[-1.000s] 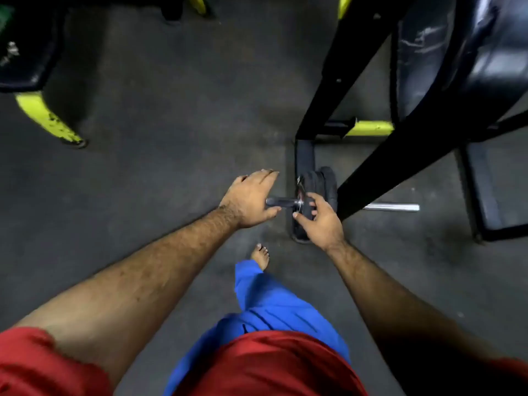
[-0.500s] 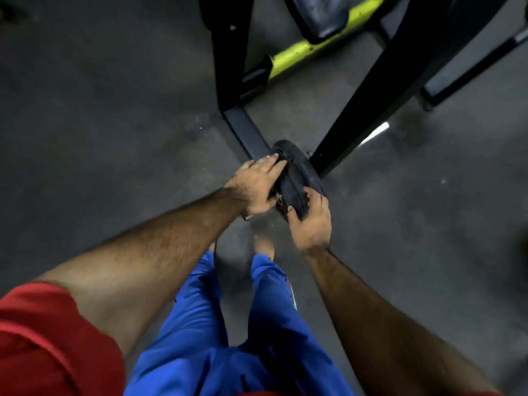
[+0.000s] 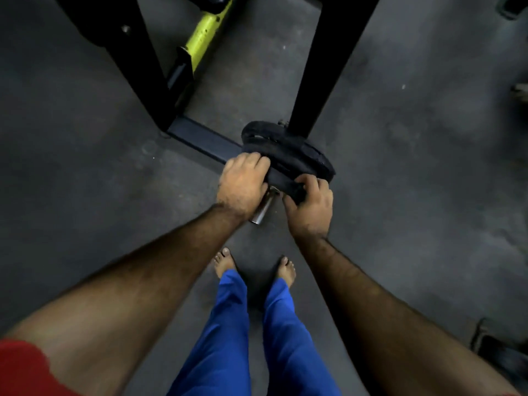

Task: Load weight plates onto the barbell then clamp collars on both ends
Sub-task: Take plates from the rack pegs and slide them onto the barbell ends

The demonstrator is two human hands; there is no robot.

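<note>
Both hands [image 3: 243, 184] now grasp plates [image 3: 297, 155]

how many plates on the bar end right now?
2, apparently: weight plates stacked together on the barbell end, gripped by left hand and right hand. Dark; more may hide.

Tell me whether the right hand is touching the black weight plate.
Touching. The head view shows the right hand with its fingers curled over the near rim of the weight plate.
</note>
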